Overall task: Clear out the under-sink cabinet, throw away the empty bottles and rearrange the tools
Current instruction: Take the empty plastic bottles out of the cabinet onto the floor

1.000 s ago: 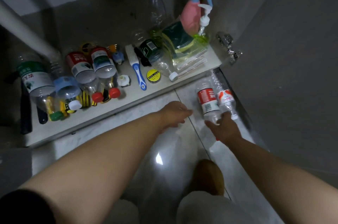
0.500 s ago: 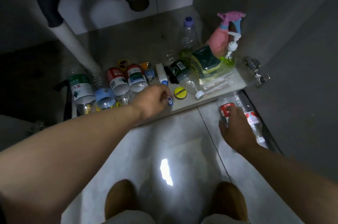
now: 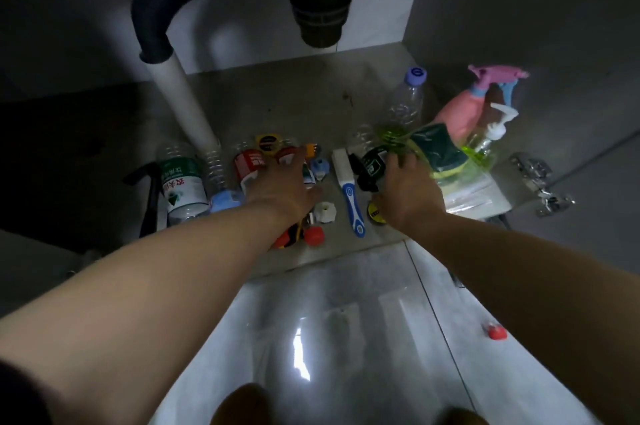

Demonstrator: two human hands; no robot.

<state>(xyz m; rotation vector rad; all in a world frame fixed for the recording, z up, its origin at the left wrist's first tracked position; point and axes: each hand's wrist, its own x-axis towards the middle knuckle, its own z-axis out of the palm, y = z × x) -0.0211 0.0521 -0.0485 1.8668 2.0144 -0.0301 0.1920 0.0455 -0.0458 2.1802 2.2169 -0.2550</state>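
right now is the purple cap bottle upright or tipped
Upright: the purple-capped bottle stands with its cap on top, at the cabinet's back right.

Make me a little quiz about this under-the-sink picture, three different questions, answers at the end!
1. True or false: the pink spray bottle stands at the right side of the cabinet.
2. Which colour is the cap of the upright clear bottle? A red, B purple, C green.
3. Fill the gap: the white and blue brush lies between the left hand and the ___ hand.
Key: 1 true; 2 B; 3 right hand.
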